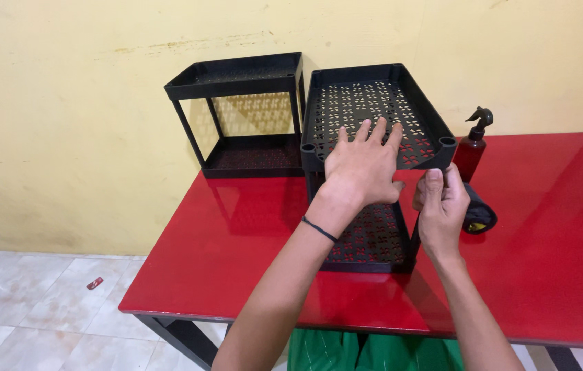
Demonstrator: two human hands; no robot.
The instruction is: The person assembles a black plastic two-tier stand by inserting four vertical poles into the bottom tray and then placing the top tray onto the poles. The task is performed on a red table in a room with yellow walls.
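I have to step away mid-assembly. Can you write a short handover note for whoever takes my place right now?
Left hand: flat, fingers spread, on the tilted black perforated plastic tray.
Right hand: pinching the tray's front right corner, by its post socket.
Lower black perforated tray lies on the glossy red table.
Done: a finished black two-tier rack stands behind, to the left.
Left: the top tray is not level, apparently unseated.
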